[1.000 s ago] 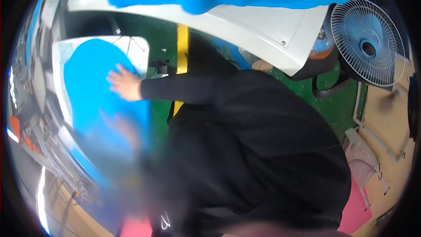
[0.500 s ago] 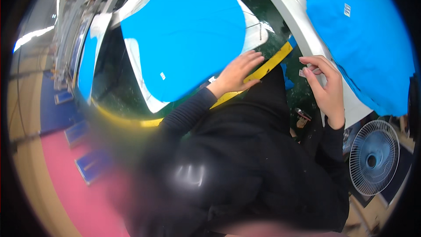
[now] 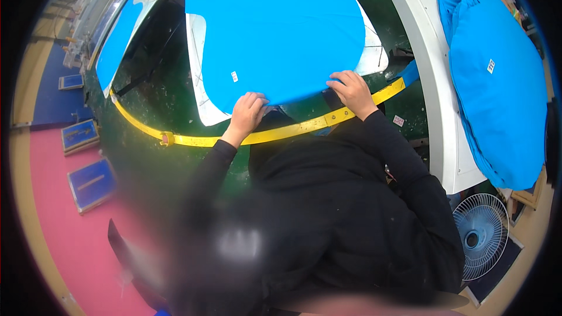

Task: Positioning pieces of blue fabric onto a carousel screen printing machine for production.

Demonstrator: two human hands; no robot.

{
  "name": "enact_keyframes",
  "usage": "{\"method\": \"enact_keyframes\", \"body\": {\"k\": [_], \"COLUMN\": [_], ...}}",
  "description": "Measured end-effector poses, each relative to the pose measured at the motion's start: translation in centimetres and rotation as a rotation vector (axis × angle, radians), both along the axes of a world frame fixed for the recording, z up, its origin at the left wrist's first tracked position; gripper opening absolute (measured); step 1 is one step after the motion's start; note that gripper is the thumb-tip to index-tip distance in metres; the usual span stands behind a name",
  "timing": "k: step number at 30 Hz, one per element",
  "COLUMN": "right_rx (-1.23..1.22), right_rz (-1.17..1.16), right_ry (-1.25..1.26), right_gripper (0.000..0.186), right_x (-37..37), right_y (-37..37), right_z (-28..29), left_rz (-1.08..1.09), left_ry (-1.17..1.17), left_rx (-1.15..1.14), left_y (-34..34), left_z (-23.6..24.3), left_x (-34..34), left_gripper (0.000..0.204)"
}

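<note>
A blue fabric piece (image 3: 275, 35) lies flat over a white board (image 3: 374, 58) in front of me. My left hand (image 3: 246, 117) has its fingers curled on the near edge of the fabric, left of the middle. Farther right along that same edge, my right hand (image 3: 352, 92) pinches the cloth between thumb and fingers. Between the two hands the edge runs nearly straight. A small white printed label (image 3: 234, 76) sits on the fabric near its left side. Another small label (image 3: 398, 120) lies beyond the board, beside my right forearm.
A curved yellow rail (image 3: 281, 135) passes between my body and the board. On a white table (image 3: 433, 82) to the right rests a pile of blue fabric (image 3: 497, 105). A fan (image 3: 483, 237) stands at lower right. Another blue-covered board (image 3: 120, 44) is at left.
My right hand, which held a small white label by the table at right, has moved left to the fabric's edge, without the label. My left hand has shifted left and curled onto the edge.
</note>
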State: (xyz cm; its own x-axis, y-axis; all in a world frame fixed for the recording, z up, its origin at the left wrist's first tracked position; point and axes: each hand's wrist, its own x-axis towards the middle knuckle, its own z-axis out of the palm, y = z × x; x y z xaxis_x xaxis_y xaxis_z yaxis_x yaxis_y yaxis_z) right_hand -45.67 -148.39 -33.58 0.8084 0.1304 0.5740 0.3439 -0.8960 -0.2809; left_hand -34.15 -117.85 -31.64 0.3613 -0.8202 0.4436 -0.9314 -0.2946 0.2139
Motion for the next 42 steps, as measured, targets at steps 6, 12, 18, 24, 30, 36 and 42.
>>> {"method": "enact_keyframes", "body": {"k": [6, 12, 18, 24, 30, 36, 42], "right_rx": [0.045, -0.020, 0.107, -0.214, -0.522, 0.193, -0.446], "right_rz": [-0.002, 0.046, 0.060, -0.628, -0.823, -0.772, -0.738], "right_ry": [0.049, 0.122, 0.354, -0.039, 0.138, 0.401, 0.384], "right_gripper": [0.012, 0.007, 0.013, 0.018, 0.016, 0.012, 0.012], "right_x": [-0.6, -1.9, -4.9, -13.9, -17.0, -16.3, -16.5], "right_y": [0.8, 2.1, 2.4, -7.0, -12.0, -14.6, -13.1], "right_z": [1.0, 4.5, 10.0, 20.0, 20.2, 22.5, 21.1], "left_rz": [-0.065, 0.081, 0.353, -0.155, -0.468, -0.413, -0.434], "left_ry": [0.087, 0.120, 0.105, 0.099, 0.330, 0.437, 1.085], "left_rx": [0.032, -0.075, 0.195, 0.350, 0.335, -0.007, -0.208], "left_y": [0.3, -6.6, -17.3, -12.8, -9.2, -12.5, -24.4], "left_z": [0.6, 1.7, 0.2, 0.6, 2.7, 5.2, 8.0], "left_x": [0.7, 8.0, 14.3, 2.8, -5.2, -4.2, -7.4], "left_gripper": [0.018, 0.048, 0.073, 0.084, 0.080, 0.071, 0.038]}}
